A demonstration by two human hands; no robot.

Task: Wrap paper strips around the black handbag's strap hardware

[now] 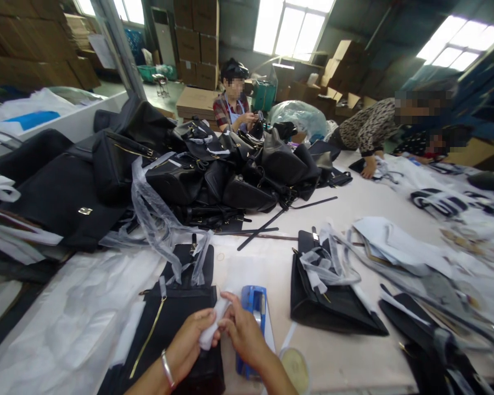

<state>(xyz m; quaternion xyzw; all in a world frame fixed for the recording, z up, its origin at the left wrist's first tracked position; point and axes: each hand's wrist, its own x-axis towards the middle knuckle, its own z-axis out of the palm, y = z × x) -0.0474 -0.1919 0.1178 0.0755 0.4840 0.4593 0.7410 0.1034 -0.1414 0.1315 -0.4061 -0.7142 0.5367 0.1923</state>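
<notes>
Both my hands meet low in the middle of the view over a black bag with a gold zip that lies flat on the table. My left hand, with a silver bangle on the wrist, pinches a small white piece of wrapping. My right hand pinches the same white piece from the other side. A blue tape dispenser lies just behind my right hand. A roll of clear tape sits to the right of my wrist.
A big heap of black bags fills the table's far left and middle, with clear plastic strips trailing from it. Another black bag lies to the right. White papers cover the right side. Two people work at the far end.
</notes>
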